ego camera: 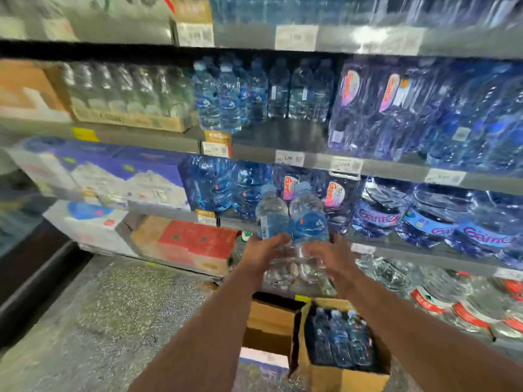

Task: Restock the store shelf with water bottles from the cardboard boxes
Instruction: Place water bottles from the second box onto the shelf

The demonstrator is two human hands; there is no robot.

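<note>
Both my hands hold small clear water bottles with blue labels out in front of the shelves. My left hand (263,251) grips the left bottle (270,215) near its base. My right hand (332,257) grips the right bottle (308,216) the same way. The frame is blurred, so more bottles may sit between my hands. Below my arms an open cardboard box (325,373) stands on the floor with several blue-labelled bottles (339,338) upright inside. On the middle shelf (283,134) similar small bottles (226,100) stand in rows, with bare shelf surface in front.
Large shrink-wrapped bottle packs (424,114) fill the shelves at right. Big jugs (441,222) line the lower shelf. Cartons (119,176) and a red box (195,241) sit at left. A second open cardboard box (271,323) stands beside the first. Speckled floor (113,321) lies at lower left.
</note>
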